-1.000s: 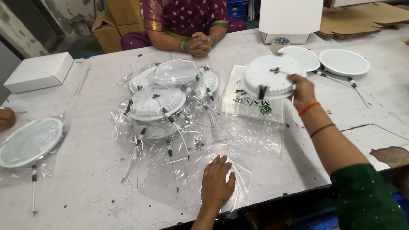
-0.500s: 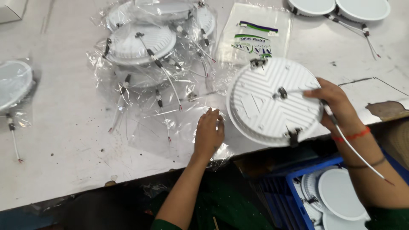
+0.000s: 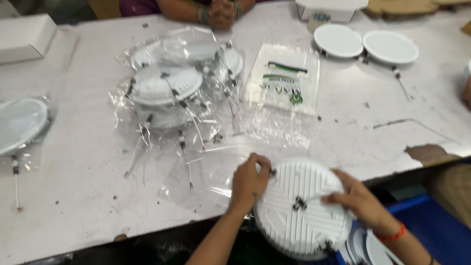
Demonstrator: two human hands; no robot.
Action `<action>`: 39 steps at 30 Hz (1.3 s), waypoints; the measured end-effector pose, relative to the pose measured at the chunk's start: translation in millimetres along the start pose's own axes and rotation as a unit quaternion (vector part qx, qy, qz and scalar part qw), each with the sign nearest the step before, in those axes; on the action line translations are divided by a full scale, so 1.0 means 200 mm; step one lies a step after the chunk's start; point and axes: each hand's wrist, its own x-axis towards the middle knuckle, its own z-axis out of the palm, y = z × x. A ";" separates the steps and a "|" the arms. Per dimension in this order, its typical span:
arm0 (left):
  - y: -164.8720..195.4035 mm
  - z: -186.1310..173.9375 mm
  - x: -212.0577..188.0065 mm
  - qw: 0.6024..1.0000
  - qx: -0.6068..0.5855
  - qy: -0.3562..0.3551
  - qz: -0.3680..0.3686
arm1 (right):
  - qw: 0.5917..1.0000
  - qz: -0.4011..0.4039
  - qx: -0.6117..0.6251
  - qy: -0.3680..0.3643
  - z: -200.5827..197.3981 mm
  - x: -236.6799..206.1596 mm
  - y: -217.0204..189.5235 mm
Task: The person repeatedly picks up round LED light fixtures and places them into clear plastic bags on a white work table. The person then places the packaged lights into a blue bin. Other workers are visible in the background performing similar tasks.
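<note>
- Hands both on one round white ribbed-back plastic light panel, held back-up at the near table edge, partly overhanging it.
- Left hand grips the panel rim at its upper left, fingers curled near a spring clip; also resting on a clear plastic bag lying flat on the table.
- Right hand lies closed over the panel's right side, fingertips towards the centre fitting.
- Step, as I read it: panel brought to the bag mouth, not yet inside.
- Next move likely needs the bag opening lifted with one hand while the other slides the panel in, lead wire tucked along; wire itself is blurred here, can't place it.
- Behind: heap of bagged white round panels with trailing wires, well apart from the hands.
- Printed white flat pouch right of the heap; two bare white round panels at the far right.
- Another person's clasped hands at the far edge.
</note>
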 end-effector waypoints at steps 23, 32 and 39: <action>0.15 0.11 0.10 0.967 0.180 -0.108 0.144 | 0.996 0.006 0.084 -0.034 0.16 0.02 0.16; 0.24 0.16 -0.06 0.911 0.211 -0.186 0.301 | 0.992 0.020 0.122 0.003 0.16 0.32 0.40; -0.06 -0.06 0.06 0.904 0.212 0.106 0.356 | 0.984 0.089 0.146 0.049 -0.02 0.48 0.56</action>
